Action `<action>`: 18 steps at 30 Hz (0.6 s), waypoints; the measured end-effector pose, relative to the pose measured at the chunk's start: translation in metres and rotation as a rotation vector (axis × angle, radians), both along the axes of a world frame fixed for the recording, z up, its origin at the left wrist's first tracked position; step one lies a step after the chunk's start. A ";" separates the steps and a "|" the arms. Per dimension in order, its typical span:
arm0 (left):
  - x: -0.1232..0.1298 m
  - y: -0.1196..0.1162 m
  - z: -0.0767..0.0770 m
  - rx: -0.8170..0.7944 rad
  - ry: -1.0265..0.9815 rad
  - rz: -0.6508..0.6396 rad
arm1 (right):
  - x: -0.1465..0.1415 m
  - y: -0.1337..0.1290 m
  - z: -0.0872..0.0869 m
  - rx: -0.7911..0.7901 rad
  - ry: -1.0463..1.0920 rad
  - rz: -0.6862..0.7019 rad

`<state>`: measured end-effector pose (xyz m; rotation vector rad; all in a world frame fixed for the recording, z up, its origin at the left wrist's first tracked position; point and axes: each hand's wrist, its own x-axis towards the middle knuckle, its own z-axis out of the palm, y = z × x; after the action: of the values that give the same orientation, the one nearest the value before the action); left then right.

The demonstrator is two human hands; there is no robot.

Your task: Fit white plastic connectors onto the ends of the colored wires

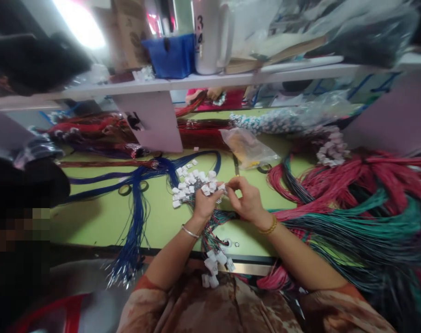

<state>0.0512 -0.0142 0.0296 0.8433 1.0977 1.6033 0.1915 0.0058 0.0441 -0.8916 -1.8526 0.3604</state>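
My left hand (206,203) is closed around a bunch of wires whose white plastic connectors (193,181) fan out above and to the left of it. Close beside it, my right hand (245,200) pinches at a white connector (222,188) near the left thumb; the fine detail between the fingertips is too small to make out. Thin red, green and black wires (210,236) run down from my left hand towards the table's front edge. More white connectors (215,262) hang there, just in front of my body.
Blue wires (136,226) drape over the front edge at left. Large bundles of red wires (321,194) and green and black wires (352,226) cover the right side. A clear plastic bag (250,148) lies behind my hands. A shelf (182,83) with a blue bin (170,55) spans above. Another person sits at left.
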 end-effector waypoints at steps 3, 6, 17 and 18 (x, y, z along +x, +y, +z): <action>0.001 0.002 -0.001 -0.001 -0.014 0.015 | 0.001 -0.001 0.000 0.077 -0.097 0.003; 0.002 0.003 -0.004 0.005 -0.023 0.044 | -0.001 -0.002 -0.001 0.138 -0.158 0.019; -0.003 0.005 0.005 -0.004 -0.063 -0.052 | 0.003 0.002 0.007 -0.170 0.147 0.148; -0.004 0.005 0.006 0.004 -0.051 -0.071 | 0.005 0.004 0.008 -0.209 0.176 0.182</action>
<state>0.0468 -0.0088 0.0357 0.8305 1.0185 1.5600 0.1964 0.0101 0.0519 -0.8039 -1.7582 0.7333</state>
